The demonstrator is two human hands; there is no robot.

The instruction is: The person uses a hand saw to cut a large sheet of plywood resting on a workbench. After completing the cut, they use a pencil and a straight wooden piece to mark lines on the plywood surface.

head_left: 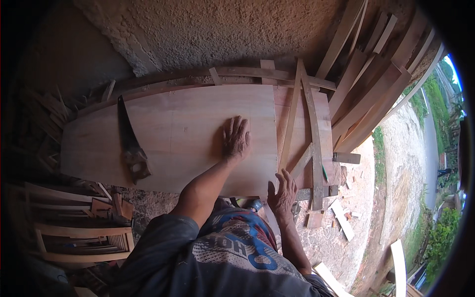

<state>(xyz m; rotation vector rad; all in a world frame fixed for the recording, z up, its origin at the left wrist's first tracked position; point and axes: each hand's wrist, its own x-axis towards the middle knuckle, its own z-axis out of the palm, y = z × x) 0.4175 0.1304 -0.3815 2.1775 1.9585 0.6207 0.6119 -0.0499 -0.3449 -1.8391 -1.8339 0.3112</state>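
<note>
A wide, pale wooden panel (pixel 198 106) lies flat in front of me, with a straight right edge. My left hand (pixel 236 138) rests on it right of the middle, palm down, fingers spread and holding nothing. At the panel's near right corner is my right hand (pixel 283 194), its fingers apart and nothing seen in them. A handsaw (pixel 130 143) lies on the panel's left part, its handle toward me. Beyond the right edge, two narrow wooden strips (pixel 310 114) meet at their far ends, and a short slat (pixel 301 161) lies slanted between them. A green pencil (pixel 325 173) lies beside the right strip.
Long boards (pixel 371 99) lean against the rough wall (pixel 208 34) at the far right. Scrap wood (pixel 37 111) is heaped at the left. A wooden frame (pixel 84 231) stands at the lower left. Offcuts (pixel 342 219) lie on the ground at the right.
</note>
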